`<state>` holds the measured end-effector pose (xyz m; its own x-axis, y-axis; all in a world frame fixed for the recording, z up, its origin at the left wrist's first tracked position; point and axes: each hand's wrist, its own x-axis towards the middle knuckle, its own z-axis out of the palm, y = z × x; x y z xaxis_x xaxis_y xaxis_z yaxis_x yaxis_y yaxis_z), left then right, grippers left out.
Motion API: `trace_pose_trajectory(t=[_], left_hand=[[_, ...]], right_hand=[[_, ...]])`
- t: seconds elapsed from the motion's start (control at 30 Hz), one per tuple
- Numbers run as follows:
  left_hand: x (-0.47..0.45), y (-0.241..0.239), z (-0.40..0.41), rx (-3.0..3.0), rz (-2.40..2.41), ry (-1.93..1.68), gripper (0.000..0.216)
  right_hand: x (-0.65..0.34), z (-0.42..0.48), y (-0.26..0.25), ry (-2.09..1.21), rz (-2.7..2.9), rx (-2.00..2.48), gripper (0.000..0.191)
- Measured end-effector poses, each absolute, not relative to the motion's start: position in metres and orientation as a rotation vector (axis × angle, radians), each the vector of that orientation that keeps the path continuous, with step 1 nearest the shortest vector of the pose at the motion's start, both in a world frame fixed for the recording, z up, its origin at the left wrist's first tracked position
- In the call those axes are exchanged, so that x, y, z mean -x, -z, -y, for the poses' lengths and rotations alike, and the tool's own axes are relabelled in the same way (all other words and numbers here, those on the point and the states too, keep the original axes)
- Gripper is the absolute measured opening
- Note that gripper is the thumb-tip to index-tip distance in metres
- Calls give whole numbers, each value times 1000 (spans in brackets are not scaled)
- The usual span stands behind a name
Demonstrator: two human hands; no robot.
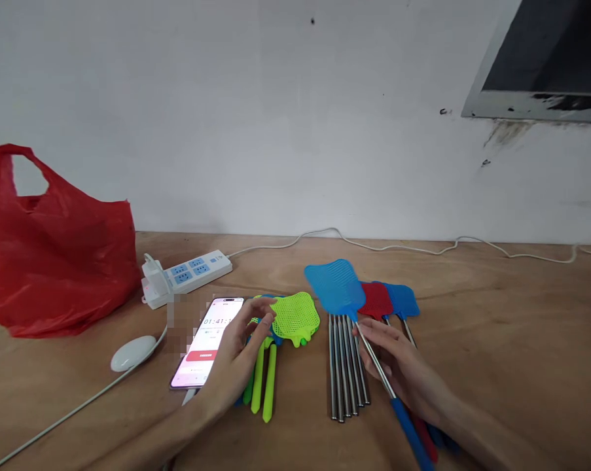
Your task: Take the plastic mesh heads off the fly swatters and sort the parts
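Observation:
A blue fly swatter (pixel 335 288) with a metal shaft and blue handle is held by the shaft in my right hand (pixel 391 350), its head tilted up to the left. Behind it lie a red swatter (pixel 377 299) and another blue swatter (pixel 403 300), partly hidden. Below the held head, several metal rods (pixel 347 376) lie side by side. My left hand (pixel 246 337) hovers with bent fingers apart beside yellow-green swatter heads (pixel 296 317), holding nothing visible. Several green handle pieces (pixel 269 383) lie under it, some covered by the hand.
Left of my left hand a lit phone (pixel 207 340) shows a timer. Behind it are a white power strip (pixel 197 271) and a red plastic bag (pixel 64 255). A white oval device (pixel 133 353) sits by a cable. A thin cord (pixel 388 248) runs along the wall.

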<state>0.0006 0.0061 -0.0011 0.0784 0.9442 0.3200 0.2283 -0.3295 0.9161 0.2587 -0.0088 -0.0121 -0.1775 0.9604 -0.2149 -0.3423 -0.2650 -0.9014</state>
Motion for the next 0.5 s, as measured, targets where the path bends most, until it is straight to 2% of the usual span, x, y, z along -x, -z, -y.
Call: trace_pose_trajectory(t=[0.07, 0.27, 0.5], left_hand=[[0, -1, -6, -1693, -1192, -1260, 18], [0, -3, 0, -1808, -1145, -1115, 23], [-7, -2, 7, -2063, -1083, -750, 30]], right_hand=[[-259, 11, 7, -1658, 766, 996, 29], [-256, 10, 3, -1630, 660, 887, 26], [-253, 11, 8, -1630, 647, 836, 27]])
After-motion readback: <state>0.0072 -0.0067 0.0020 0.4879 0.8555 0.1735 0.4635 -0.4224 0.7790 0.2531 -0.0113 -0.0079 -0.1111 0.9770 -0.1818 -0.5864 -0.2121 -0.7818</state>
